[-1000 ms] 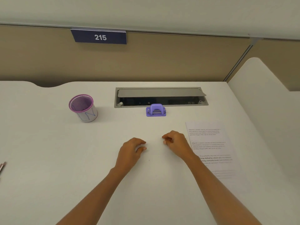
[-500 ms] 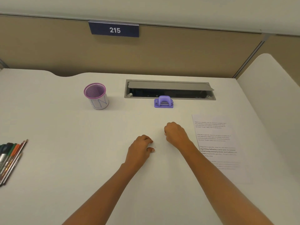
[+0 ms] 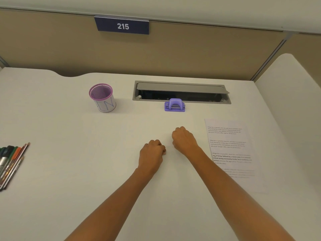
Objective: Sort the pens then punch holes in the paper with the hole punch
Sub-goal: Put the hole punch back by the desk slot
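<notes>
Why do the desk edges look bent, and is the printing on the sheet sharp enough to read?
Head view: the wide-angle lens bows the desk edges and stretches the forearms; lighting is soft and even, with only a faint shadow beside the pen cup; the paper text is too small and blurred to read, while the 215 sign is crisp.

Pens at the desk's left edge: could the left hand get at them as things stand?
Probably yes. The left hand rests curled and empty mid-desk, and only bare desk lies between it and the pens; the pen cup stands farther back.

One head-worn wide view looks forward and down over the desk (image 3: 69,171).
</notes>
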